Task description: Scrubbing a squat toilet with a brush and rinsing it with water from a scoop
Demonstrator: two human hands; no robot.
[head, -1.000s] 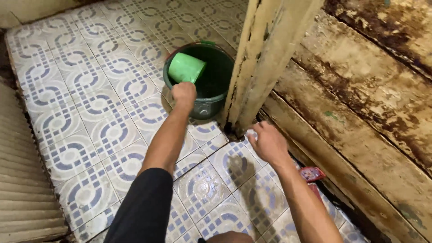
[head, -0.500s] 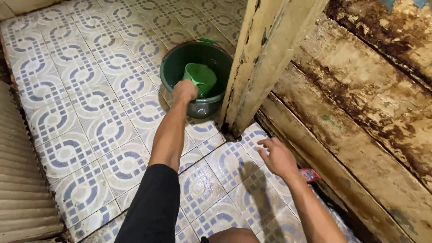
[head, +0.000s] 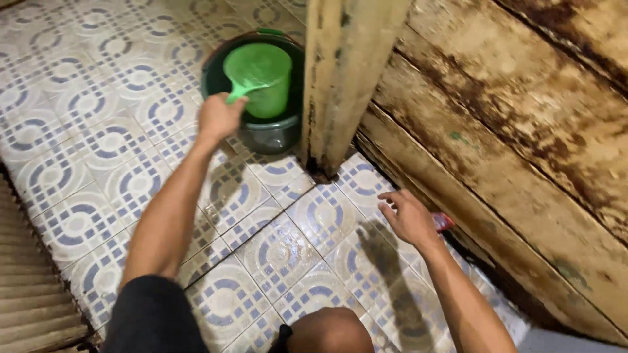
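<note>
My left hand grips the handle of a bright green plastic dipper, held over a dark green bucket standing on the patterned floor tiles. The dipper's cup is tilted with its mouth facing up toward me. My right hand hovers open above the wet tiles near the base of a worn wooden wall, fingers spread and holding nothing. A small red object lies just beside that hand.
A weathered wooden post stands right next to the bucket, partly hiding its rim. The stained plank wall runs along the right. A ribbed, corrugated surface borders the tiles at lower left. My knee shows at the bottom.
My left hand lifted the dipper out of the bucket and raised it. My right hand moved away from the post's base toward the right and opened.
</note>
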